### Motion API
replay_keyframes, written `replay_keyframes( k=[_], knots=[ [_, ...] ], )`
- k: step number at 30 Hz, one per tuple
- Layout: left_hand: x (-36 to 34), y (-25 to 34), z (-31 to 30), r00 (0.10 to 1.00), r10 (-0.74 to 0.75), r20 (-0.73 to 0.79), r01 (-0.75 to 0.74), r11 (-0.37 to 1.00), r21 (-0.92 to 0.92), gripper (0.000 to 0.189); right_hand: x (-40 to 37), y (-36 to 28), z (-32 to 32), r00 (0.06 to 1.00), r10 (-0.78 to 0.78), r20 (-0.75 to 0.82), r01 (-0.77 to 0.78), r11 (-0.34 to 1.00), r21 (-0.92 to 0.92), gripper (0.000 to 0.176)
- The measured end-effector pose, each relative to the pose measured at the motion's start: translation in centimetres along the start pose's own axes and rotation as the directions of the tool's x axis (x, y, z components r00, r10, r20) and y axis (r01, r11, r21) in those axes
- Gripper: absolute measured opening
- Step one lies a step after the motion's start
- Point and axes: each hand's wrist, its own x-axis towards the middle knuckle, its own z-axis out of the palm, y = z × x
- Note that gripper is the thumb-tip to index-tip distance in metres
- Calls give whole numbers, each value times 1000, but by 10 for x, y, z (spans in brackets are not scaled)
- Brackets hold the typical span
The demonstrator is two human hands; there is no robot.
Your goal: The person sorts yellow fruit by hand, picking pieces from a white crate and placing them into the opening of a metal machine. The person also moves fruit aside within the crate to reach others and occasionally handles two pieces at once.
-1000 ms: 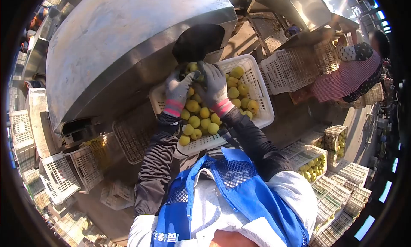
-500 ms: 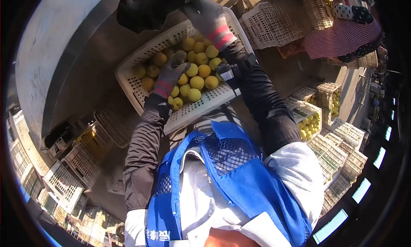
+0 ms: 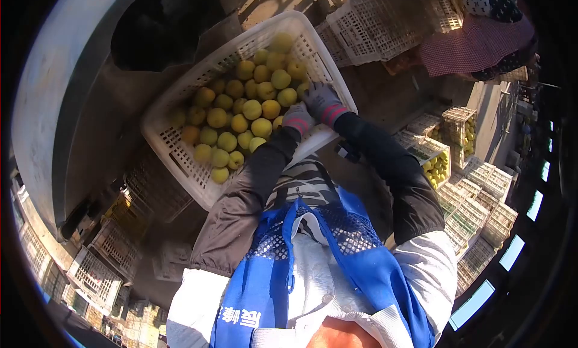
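Observation:
A white plastic crate (image 3: 174,161) full of yellow-green fruit (image 3: 241,122) lies tilted in front of me. Both my hands wear grey gloves with pink cuffs and sit close together at the crate's near right corner. My left hand (image 3: 297,116) rests on the fruit at the pile's edge. My right hand (image 3: 322,101) lies just beside it, by the crate's rim, its fingers pointing toward the fruit. Whether either hand has closed around a fruit is hidden by the gloves and the angle.
A big metal machine (image 3: 54,95) with a dark opening (image 3: 150,28) rises beyond the crate. Empty white crates (image 3: 373,28) lie at upper right beside a person in red checked cloth (image 3: 475,43). Fruit-filled crates (image 3: 436,167) and stacked crates (image 3: 481,221) stand right; more crates (image 3: 96,275) lower left.
My right hand dropped back from the machine's opening to the crate's near right corner. My left hand slid across the fruit to join it. The view swung, bringing the crate closer.

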Motion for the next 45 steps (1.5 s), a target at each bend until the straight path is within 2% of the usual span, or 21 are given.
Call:
replay_keyframes(
  k=[2, 4, 5, 6, 7, 8, 10, 11, 15, 16, 18, 20, 21, 23, 26, 30, 32, 33, 35, 39, 45],
  knots=[
    [2, -11, 3, 998, -3, -68, -2, 997, -79, 75, -4, 2, -17, 998, -13, 56, 10, 999, 47, 46],
    [-6, -22, -11, 989, -6, -147, -17, 987, -157, 76, -21, 2, -77, 992, 103, 67, -120, 933, 338, 51],
    [-20, -30, -28, 995, -22, -93, -18, 913, -408, 72, -24, 3, -76, 993, 103, 55, -116, 935, 334, 51],
    [-37, -38, -46, 999, -22, -34, -4, 778, -629, 69, -28, 4, -71, 974, 192, -124, -86, 812, 578, 55],
    [-54, -45, -66, 997, -25, -74, -30, 751, -659, 68, -30, 1, -71, 910, 314, -271, 10, 635, 772, 59],
    [-67, -50, -87, 992, -25, -122, -66, 725, -685, 68, -27, -5, -79, 904, 313, -292, 28, 637, 770, 59],
    [-99, -56, -117, 964, -11, -266, -198, 637, -745, 64, -22, -25, -101, 841, 413, -349, 162, 423, 892, 64],
    [-109, -60, -131, 921, -8, -389, -325, 533, -781, 60, -19, -37, -112, 775, 437, -456, 203, 511, 835, 66],
    [-140, -83, -174, 774, -30, -632, -515, 550, -658, 58, 5, -80, -170, 667, 454, -590, 387, 466, 796, 68],
    [-149, -85, -184, 697, -35, -716, -532, 645, -549, 62, 13, -88, -181, 660, 446, -604, 405, 466, 786, 68],
    [-173, -79, -202, 597, -28, -802, -536, 730, -424, 67, 31, -101, -201, 576, 405, -710, 356, 658, 663, 68],
    [-195, -66, -213, 550, -72, -832, -549, 719, -426, 69, 52, -117, -214, 555, 442, -704, 353, 641, 681, 69],
    [-202, -67, -218, 538, -69, -840, -559, 717, -417, 69, 62, -122, -220, 474, 445, -760, 335, 707, 623, 70],
    [-213, -74, -222, 302, 143, -942, -282, 958, 55, 72, 79, -133, -226, 366, 437, -822, 245, 807, 538, 69],
    [-206, -91, -226, 245, 157, -957, -318, 945, 73, 70, 120, -137, -231, 350, 409, -843, 152, 863, 482, 69],
    [-211, -79, -236, 227, 216, -949, -244, 956, 159, 69, 139, -137, -261, 456, 471, -755, 111, 812, 573, 63],
    [-208, -73, -241, 269, 184, -945, -437, 898, 51, 70, 127, -133, -255, 420, 427, -801, 243, 797, 553, 63],
    [-210, -67, -244, 265, 183, -947, -440, 897, 50, 70, 104, -132, -256, 418, 423, -804, 244, 800, 548, 63],
    [-214, -53, -246, 335, 141, -932, -354, 935, 14, 68, 43, -139, -257, 702, 347, -622, 562, 267, 783, 65],
    [-171, -58, -241, 248, 273, -930, -398, 903, 159, 63, 31, -149, -243, 661, 346, -666, 508, 447, 736, 66],
    [-150, -65, -248, 326, 191, -926, -410, 911, 44, 65, 54, -135, -233, 774, 368, -514, 419, 311, 853, 60]
  ],
)
